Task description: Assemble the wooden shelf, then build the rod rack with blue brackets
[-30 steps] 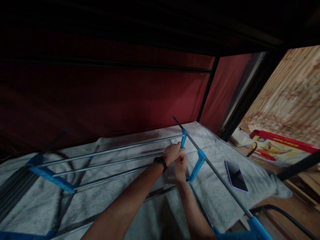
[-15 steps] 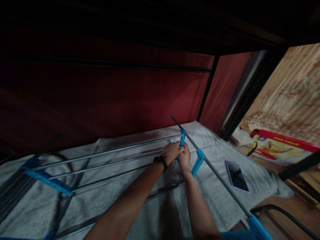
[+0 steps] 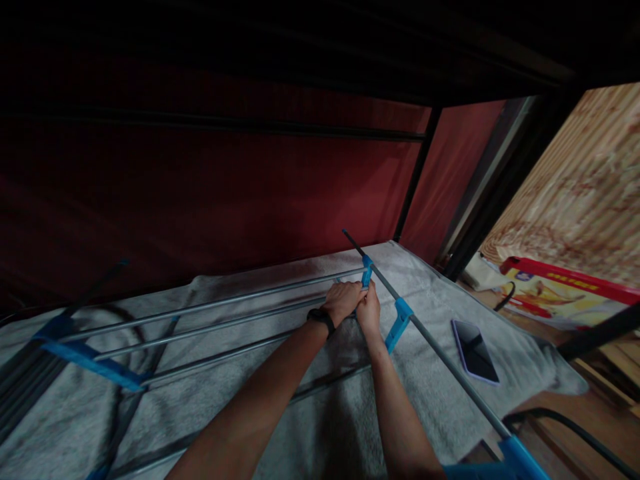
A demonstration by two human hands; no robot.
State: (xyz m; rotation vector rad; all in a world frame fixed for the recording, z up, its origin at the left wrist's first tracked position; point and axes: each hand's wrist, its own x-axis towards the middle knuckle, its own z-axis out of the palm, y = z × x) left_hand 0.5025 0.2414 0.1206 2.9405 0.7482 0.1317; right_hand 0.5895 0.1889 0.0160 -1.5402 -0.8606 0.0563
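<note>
A rack of grey metal tubes (image 3: 225, 327) joined by blue plastic connectors lies across a grey blanket. My left hand (image 3: 344, 298), with a black band on its wrist, is closed around a tube end at the far right blue connector (image 3: 367, 273). Pressed against it, my right hand (image 3: 369, 312) grips the same connector from the right. My fingers hide most of the joint. Nearer me, a second blue connector (image 3: 399, 323) is attached to the long side tube (image 3: 450, 372). Another blue bracket (image 3: 93, 360) holds the tubes' left ends.
A phone (image 3: 475, 351) lies on the blanket (image 3: 425, 407) to the right. Beyond the edge are a red and yellow box (image 3: 560, 293) and a black bed-frame post (image 3: 415, 180). Red cloth (image 3: 250, 200) hangs behind; a dark frame is overhead.
Both hands stay at the far connector, with the left fingers shifted slightly over it. The rack has barely moved.
</note>
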